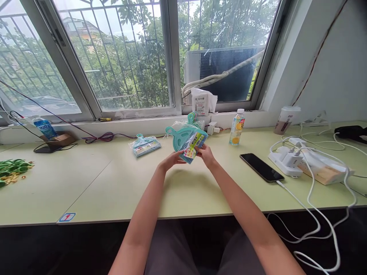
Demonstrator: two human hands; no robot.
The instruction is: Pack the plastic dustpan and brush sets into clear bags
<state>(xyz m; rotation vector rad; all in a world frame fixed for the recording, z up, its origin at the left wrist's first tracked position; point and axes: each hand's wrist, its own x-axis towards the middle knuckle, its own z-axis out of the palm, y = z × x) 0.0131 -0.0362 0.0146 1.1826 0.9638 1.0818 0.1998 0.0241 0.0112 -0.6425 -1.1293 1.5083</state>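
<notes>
Both my hands hold up a teal mini dustpan-and-brush set in a clear plastic packet [186, 139] above the pale green table [114, 183]. My left hand [171, 159] pinches its lower left edge, fingers closed. At the lower right corner, by the coloured label, my right hand [207, 155] grips it. A second, similar packet [145, 145] lies flat on the table to the left. More teal packets [195, 119] stand behind the held one, near the window sill.
A black phone [261, 167] on a white cable lies right of my hands, beside a white power strip [286, 160]. A drink bottle [237, 127], a lidded cup [286, 120], a tissue pack [201, 101], a blue bottle [45, 127] and green pieces [13, 168] line the table.
</notes>
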